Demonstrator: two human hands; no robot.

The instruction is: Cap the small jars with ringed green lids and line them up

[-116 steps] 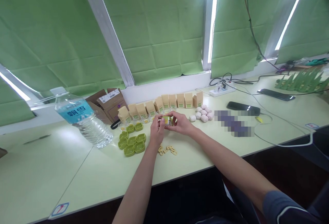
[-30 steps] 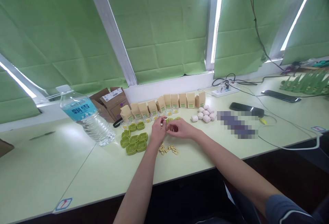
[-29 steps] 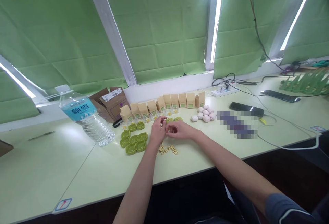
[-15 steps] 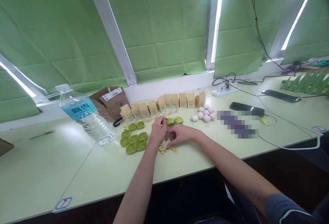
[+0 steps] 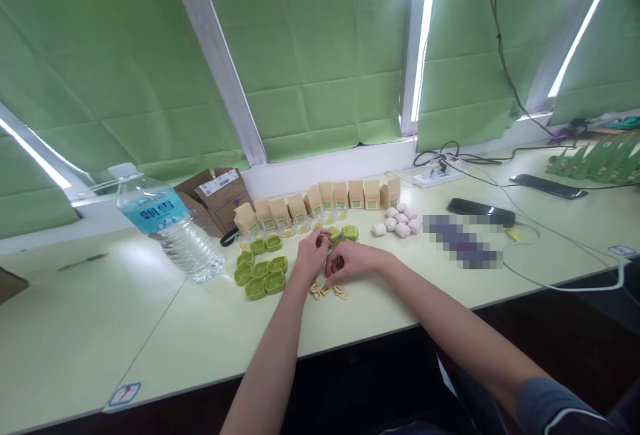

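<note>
The right hand [image 5: 354, 260] is held at the yellow clasps [image 5: 339, 290], the left hand [image 5: 311, 255] beyond them, beside green-lidded containers [image 5: 350, 232]; neither grip can be discerned.

Daylight leaks beside the blinds [image 5: 320, 55] (glare on the table [image 5: 120, 252]).

A slate-blue sleeve [image 5: 541, 396] is worn on the right arm [image 5: 445, 312], hemmed near the elbow. Its cloth is crossed by a thin, curved white stripe [image 5: 565, 410], below which a darker shade is seen. The left hand [image 5: 311, 255] and right hand [image 5: 354, 259] are ungloved.
</note>
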